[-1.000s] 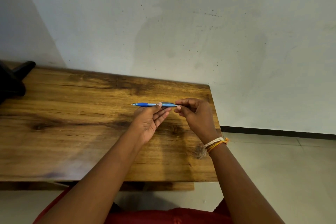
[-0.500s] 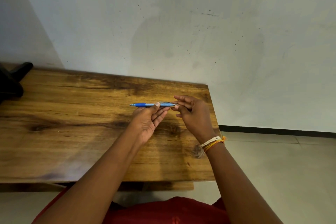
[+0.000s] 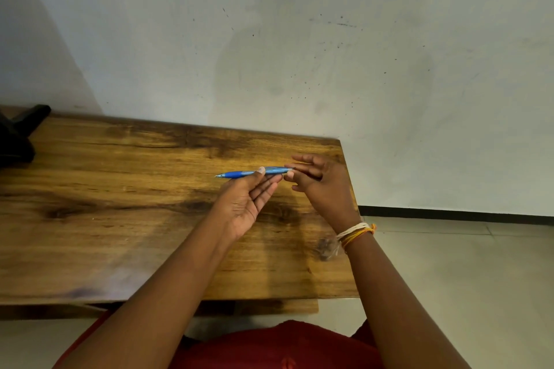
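Note:
A blue pen [image 3: 239,173] lies level above the wooden table [image 3: 120,219], tip pointing left. My left hand [image 3: 242,204] is palm up and pinches the pen's middle, thumb on top and fingers underneath. My right hand [image 3: 323,186] is at the pen's right end with its fingers spread and nearly straight. Its fingertips are at or just touching that end, and I cannot tell if there is contact. White and orange threads [image 3: 355,232] circle my right wrist.
The table stands against a pale wall, and its right edge runs just beyond my right hand. A black object [image 3: 18,135] sits at the table's far left corner. Tiled floor [image 3: 449,278] lies to the right.
My right hand, whose curled fingers held the pen's right end a second ago, has opened and spread its fingers. My left hand and the pen have stayed in place.

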{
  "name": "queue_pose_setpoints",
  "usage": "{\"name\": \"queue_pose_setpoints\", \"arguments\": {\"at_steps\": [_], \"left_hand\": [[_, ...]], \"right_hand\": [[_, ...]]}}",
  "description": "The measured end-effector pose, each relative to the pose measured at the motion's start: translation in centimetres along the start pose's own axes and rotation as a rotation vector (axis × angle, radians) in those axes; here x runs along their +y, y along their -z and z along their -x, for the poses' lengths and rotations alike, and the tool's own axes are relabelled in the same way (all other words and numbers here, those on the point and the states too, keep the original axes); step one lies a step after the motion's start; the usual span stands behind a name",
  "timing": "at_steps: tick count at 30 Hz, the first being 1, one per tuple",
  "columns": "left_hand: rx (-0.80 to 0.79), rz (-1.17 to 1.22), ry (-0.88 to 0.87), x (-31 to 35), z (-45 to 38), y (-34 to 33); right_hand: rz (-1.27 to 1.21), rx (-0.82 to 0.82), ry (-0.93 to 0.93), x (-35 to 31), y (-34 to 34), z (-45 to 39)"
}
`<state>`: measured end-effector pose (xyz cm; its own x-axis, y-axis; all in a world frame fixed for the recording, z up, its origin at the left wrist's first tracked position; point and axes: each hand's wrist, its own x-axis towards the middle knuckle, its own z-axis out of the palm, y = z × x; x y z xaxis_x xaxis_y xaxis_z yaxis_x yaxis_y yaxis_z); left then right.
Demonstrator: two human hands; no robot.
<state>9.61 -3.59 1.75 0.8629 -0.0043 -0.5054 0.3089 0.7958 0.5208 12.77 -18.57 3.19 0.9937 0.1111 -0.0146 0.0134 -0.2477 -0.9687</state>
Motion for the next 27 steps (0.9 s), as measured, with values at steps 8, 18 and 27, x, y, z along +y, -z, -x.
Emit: {"name": "queue_pose_setpoints", "arguments": {"at_steps": [8, 18, 27], "left_hand": [[0.0, -0.069, 0.012, -0.7, -0.17, 0.0], [0.014, -0.134, 0.03, -0.69, -0.25, 0.11], [0.085, -0.174, 0.01, -0.56, -0.6, 0.32]], "right_hand": [[-0.341, -0.06, -0.156, 0.36, -0.01, 0.26], [-0.463, 0.005, -0.204, 0.29, 0.03, 0.1], [-0.641, 0.139, -0.25, 0.58, 0.79, -0.22]]}}
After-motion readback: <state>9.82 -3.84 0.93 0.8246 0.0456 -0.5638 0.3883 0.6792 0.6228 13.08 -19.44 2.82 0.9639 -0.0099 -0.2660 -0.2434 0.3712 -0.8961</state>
